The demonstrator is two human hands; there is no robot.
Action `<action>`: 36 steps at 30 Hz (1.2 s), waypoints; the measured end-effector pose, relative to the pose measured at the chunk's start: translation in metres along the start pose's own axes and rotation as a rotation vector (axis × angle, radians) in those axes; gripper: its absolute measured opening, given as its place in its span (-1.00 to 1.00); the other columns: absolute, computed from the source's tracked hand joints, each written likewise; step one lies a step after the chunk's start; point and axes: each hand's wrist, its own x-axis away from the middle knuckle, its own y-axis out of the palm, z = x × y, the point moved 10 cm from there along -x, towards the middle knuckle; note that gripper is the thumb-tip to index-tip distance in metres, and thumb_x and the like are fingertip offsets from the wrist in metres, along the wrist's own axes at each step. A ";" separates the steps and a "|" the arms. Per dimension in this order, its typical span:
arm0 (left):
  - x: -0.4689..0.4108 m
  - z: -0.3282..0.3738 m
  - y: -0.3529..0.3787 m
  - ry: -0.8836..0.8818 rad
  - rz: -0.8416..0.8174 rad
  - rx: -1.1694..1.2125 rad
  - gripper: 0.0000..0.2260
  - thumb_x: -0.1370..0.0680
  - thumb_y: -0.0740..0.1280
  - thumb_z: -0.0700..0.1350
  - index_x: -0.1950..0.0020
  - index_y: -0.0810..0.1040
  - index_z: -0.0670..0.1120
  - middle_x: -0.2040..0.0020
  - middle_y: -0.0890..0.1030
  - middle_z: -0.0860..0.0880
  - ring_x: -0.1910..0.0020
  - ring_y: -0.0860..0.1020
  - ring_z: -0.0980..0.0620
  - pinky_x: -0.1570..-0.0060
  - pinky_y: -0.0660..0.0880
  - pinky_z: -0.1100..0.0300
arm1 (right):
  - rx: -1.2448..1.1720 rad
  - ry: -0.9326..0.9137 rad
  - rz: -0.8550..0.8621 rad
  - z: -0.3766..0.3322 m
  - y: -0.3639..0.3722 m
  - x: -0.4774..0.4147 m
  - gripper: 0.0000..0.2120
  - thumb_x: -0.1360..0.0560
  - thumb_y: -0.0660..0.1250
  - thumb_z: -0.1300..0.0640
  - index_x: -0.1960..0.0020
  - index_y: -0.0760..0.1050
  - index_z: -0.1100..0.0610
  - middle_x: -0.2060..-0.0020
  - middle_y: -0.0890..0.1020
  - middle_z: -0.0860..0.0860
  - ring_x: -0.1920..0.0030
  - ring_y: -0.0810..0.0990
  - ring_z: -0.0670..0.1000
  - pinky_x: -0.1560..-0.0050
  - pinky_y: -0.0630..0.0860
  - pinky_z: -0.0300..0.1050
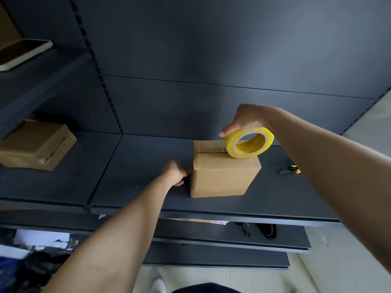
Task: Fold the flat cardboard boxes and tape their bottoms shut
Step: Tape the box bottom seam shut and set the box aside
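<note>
A folded brown cardboard box (224, 178) stands on the dark shelf (137, 182), its closed flaps facing up with clear tape laid across the left part of the seam. My right hand (245, 119) grips a yellow tape roll (249, 144) from above; the roll stands on edge on the box's top near its right end. My left hand (175, 173) presses against the box's left side near the upper corner, fingers curled at the edge.
Another taped cardboard box (36, 144) lies on the shelf at far left. A yellow-and-black utility knife (289, 169) lies on the shelf right of the box. Lower shelves hold flat cardboard (196, 220) and cables. A tray-like object (23, 52) sits on an upper left shelf.
</note>
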 end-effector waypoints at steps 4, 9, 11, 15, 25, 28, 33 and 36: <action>0.006 0.040 -0.011 0.087 0.046 0.262 -0.66 -0.64 0.15 0.07 -0.01 0.48 -0.20 0.06 0.60 -0.16 0.26 0.54 -0.01 0.33 0.52 0.17 | -0.005 -0.004 -0.003 0.000 0.000 0.000 -0.50 -0.29 0.42 -0.36 0.28 0.55 0.10 0.29 0.57 0.05 0.22 0.56 0.04 0.05 0.52 -0.03; 0.017 0.063 0.005 0.188 -0.085 0.172 -0.65 -0.55 0.23 0.22 0.15 0.38 -0.07 0.11 0.52 -0.06 0.11 0.52 0.00 0.21 0.52 0.16 | -0.006 -0.011 0.005 -0.001 -0.001 0.000 -0.51 -0.28 0.42 -0.36 0.30 0.54 0.10 0.31 0.56 0.04 0.25 0.54 0.02 0.08 0.52 -0.04; 0.016 0.063 0.005 0.200 -0.076 0.159 -0.67 -0.56 0.24 0.18 0.15 0.37 -0.07 0.11 0.51 -0.05 0.11 0.51 0.00 0.25 0.50 0.18 | 0.002 -0.016 0.008 -0.003 0.000 0.000 -0.51 -0.29 0.41 -0.36 0.29 0.53 0.09 0.30 0.56 0.03 0.24 0.54 0.02 0.07 0.52 -0.03; 0.021 0.082 -0.004 0.298 0.081 0.055 -0.68 -0.58 0.25 0.09 -0.12 0.33 -0.14 -0.07 0.43 -0.06 0.02 0.46 -0.01 0.09 0.43 0.11 | 0.009 -0.026 0.012 -0.005 -0.001 0.001 -0.53 -0.30 0.41 -0.35 0.30 0.52 0.08 0.31 0.56 0.02 0.22 0.55 0.03 0.09 0.51 -0.05; 0.024 0.092 0.010 0.349 0.124 0.003 -0.61 -0.64 0.15 0.05 -0.32 0.33 -0.21 -0.19 0.51 -0.16 -0.13 0.49 -0.10 0.02 0.35 0.16 | 0.046 -0.005 0.011 0.004 -0.006 0.000 -0.41 -0.23 0.30 -0.50 0.31 0.49 0.06 0.29 0.55 0.01 0.23 0.55 0.05 0.05 0.50 0.01; 0.025 0.094 0.012 0.366 0.116 -0.027 -0.64 -0.64 0.14 0.04 -0.30 0.34 -0.19 -0.11 0.50 -0.11 0.02 0.44 -0.01 0.08 0.32 0.18 | 0.011 0.011 -0.023 0.021 -0.009 0.004 -0.40 -0.24 0.25 -0.54 0.25 0.48 0.02 0.22 0.55 0.01 0.14 0.54 0.05 0.03 0.46 -0.01; 0.027 0.098 0.010 0.403 0.129 -0.087 -0.64 -0.64 0.14 0.06 -0.27 0.36 -0.19 -0.07 0.49 -0.09 0.06 0.42 0.03 0.11 0.30 0.19 | -0.067 -0.002 0.001 0.034 -0.014 0.005 -0.52 -0.37 0.25 -0.42 0.18 0.50 0.01 0.16 0.58 0.04 0.10 0.55 0.08 -0.03 0.46 0.00; 0.026 0.099 0.010 0.403 0.130 -0.118 -0.65 -0.64 0.13 0.05 -0.24 0.37 -0.20 0.00 0.48 -0.12 0.12 0.41 0.06 0.15 0.30 0.20 | 0.020 0.038 0.009 0.055 -0.018 0.008 -0.51 -0.29 0.30 -0.43 0.24 0.50 0.02 0.21 0.57 0.04 0.18 0.54 0.05 0.02 0.46 0.00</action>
